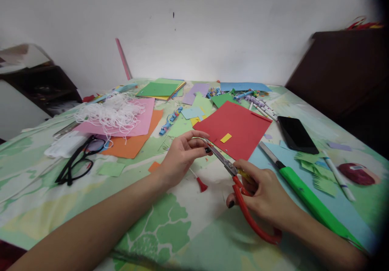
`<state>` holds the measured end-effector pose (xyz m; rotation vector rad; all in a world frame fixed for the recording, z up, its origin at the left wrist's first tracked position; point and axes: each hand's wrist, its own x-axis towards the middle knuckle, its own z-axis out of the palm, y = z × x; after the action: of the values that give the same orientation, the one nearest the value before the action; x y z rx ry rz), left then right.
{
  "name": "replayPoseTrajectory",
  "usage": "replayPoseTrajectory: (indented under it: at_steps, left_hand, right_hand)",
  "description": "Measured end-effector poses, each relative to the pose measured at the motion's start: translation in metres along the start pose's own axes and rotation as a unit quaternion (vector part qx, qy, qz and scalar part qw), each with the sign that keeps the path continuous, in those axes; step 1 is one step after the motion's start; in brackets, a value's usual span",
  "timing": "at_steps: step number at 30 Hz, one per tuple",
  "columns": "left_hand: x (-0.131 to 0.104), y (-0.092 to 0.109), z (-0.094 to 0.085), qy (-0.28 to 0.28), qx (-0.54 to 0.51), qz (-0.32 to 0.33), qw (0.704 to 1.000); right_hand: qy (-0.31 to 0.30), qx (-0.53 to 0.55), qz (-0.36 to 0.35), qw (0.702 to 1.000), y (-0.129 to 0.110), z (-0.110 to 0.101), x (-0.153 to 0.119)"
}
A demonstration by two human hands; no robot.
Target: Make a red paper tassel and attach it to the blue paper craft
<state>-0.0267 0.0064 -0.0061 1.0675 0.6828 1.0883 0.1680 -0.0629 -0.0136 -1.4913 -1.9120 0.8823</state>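
My right hand (pixel 261 190) grips a pair of scissors (pixel 226 163) with red handles. Their metal blades point up and left, with the tips right at the fingers of my left hand (pixel 187 153). Those fingers are pinched together over the table. A small red tassel (pixel 201 185) hangs below them on a thin white string (pixel 193 173) that runs up to the left hand. What lies between the fingertips and the blade tips is too small to make out. Just beyond the hands lies a red paper sheet (pixel 235 127) with a yellow strip (pixel 226 138) on it.
On the left are tangled white string (pixel 114 110), pink paper (pixel 148 112), orange paper (pixel 129 147) and black glasses (pixel 71 167). A green-handled cutter (pixel 310 198), a phone (pixel 297 134) and fringed green paper scraps (pixel 323 183) lie right. Folded green paper (pixel 158 89) sits at the back.
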Motion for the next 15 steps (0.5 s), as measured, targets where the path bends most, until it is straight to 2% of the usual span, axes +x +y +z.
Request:
replayPoseTrajectory:
  at_steps: [15]
  left_hand:
    - [0.0000,0.0010,-0.0012,0.014,0.029,0.021,0.999]
  right_hand:
    - [0.009,-0.019,-0.009,1.000,0.0015,0.0013,-0.0009]
